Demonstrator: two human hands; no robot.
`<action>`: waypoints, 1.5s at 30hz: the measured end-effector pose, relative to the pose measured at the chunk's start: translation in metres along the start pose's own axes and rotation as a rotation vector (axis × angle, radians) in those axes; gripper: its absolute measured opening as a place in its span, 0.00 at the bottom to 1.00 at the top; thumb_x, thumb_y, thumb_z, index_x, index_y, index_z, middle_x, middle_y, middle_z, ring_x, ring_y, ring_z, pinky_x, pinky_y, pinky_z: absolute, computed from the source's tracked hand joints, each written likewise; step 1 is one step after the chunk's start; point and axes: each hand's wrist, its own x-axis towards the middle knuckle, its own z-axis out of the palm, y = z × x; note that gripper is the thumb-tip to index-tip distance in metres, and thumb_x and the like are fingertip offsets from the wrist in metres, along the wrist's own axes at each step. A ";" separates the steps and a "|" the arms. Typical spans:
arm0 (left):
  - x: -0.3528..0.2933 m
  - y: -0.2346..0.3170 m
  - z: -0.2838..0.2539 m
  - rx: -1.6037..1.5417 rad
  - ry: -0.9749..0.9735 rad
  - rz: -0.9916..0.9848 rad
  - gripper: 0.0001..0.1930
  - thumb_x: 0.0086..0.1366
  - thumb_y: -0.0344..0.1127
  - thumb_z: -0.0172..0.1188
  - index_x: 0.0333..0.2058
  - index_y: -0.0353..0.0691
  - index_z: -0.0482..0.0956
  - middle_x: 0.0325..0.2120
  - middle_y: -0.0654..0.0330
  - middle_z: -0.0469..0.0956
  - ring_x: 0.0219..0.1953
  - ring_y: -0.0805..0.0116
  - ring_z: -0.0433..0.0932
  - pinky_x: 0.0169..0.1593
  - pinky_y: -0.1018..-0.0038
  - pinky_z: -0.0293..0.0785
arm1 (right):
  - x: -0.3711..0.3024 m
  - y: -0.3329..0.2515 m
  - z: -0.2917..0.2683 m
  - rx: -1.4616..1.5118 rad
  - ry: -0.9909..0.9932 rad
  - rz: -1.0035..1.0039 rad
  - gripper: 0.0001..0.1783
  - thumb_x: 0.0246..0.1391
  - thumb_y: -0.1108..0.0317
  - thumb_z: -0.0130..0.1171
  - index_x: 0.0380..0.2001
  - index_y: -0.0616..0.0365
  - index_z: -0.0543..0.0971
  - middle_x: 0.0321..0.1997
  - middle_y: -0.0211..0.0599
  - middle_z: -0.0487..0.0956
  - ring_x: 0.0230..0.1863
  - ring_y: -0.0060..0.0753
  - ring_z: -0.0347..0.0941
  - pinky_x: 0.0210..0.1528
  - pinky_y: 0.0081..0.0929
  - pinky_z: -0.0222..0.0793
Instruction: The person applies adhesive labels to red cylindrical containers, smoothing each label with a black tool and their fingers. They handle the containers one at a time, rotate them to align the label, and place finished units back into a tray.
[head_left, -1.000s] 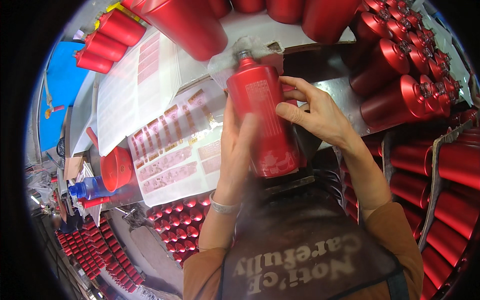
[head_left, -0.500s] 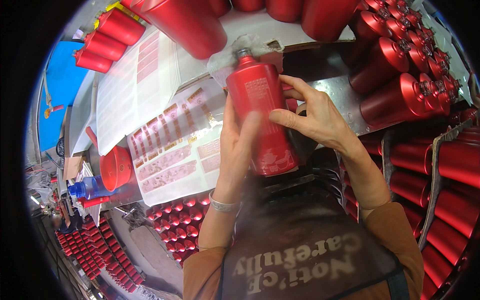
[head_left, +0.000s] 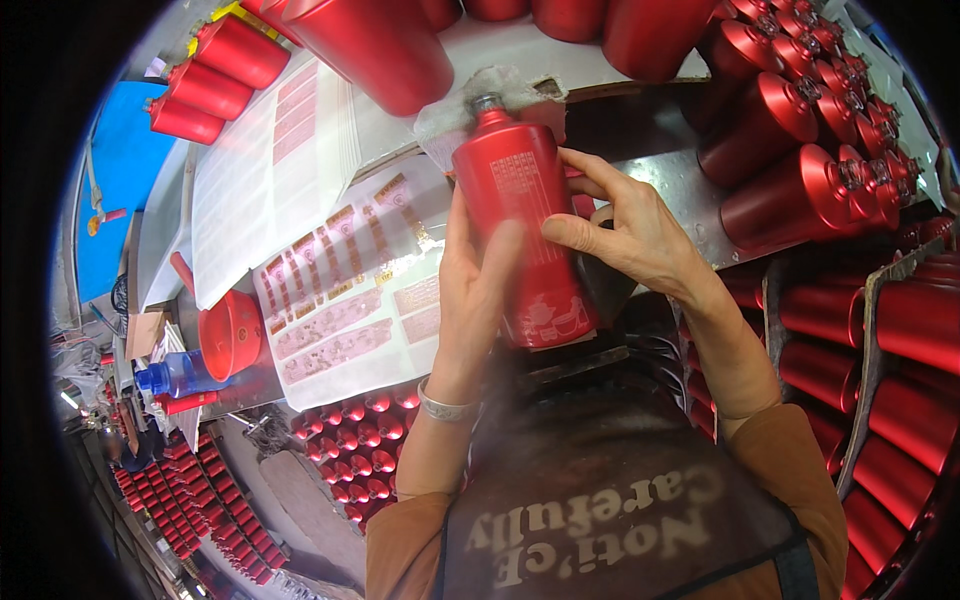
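Observation:
A red bottle [head_left: 522, 220] with a bare metal-coloured neck and pale printing on its front lies before me, its neck pointing away. Along its left side my left hand [head_left: 474, 265] is closed on it, the thumb smeared by motion across the front. From the right, my right hand [head_left: 635, 228] grips the same bottle, thumb on the front edge and fingertips at its side. Under the bottle's neck is a whitish cloth-like pad [head_left: 440, 122]. Left of my left hand lies a sheet of transfers [head_left: 340, 285] with red and gold printed strips.
Red bottles [head_left: 785, 195] crowd the right side, and more lie in racks [head_left: 915, 390] below them. Large red bottles [head_left: 385, 50] stand at the far edge. On the left are a stack of paper sheets [head_left: 235, 210], a red dipper [head_left: 228, 335] and a blue bottle [head_left: 188, 374].
Both hands stay on the bottle, which has hardly moved. My right thumb has shifted very slightly along its edge.

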 end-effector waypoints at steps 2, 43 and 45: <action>0.000 0.001 0.000 0.007 0.004 -0.007 0.35 0.72 0.34 0.56 0.71 0.32 0.50 0.63 0.51 0.67 0.62 0.65 0.70 0.64 0.68 0.68 | 0.000 0.001 0.000 0.006 0.022 -0.031 0.46 0.53 0.49 0.70 0.64 0.72 0.66 0.55 0.61 0.79 0.55 0.46 0.79 0.52 0.34 0.76; -0.013 -0.012 -0.015 0.082 0.102 0.017 0.42 0.70 0.40 0.61 0.73 0.36 0.46 0.62 0.53 0.68 0.61 0.67 0.70 0.64 0.71 0.65 | 0.047 -0.076 -0.007 -0.553 0.081 -0.927 0.15 0.44 0.78 0.65 0.39 0.58 0.80 0.39 0.35 0.81 0.40 0.43 0.76 0.43 0.35 0.72; -0.015 -0.010 -0.030 0.007 0.256 0.060 0.39 0.74 0.46 0.54 0.73 0.35 0.45 0.65 0.49 0.64 0.66 0.58 0.68 0.65 0.66 0.67 | 0.011 -0.087 0.004 -0.501 -0.151 -0.860 0.14 0.43 0.78 0.65 0.37 0.57 0.80 0.38 0.34 0.81 0.41 0.42 0.76 0.44 0.35 0.72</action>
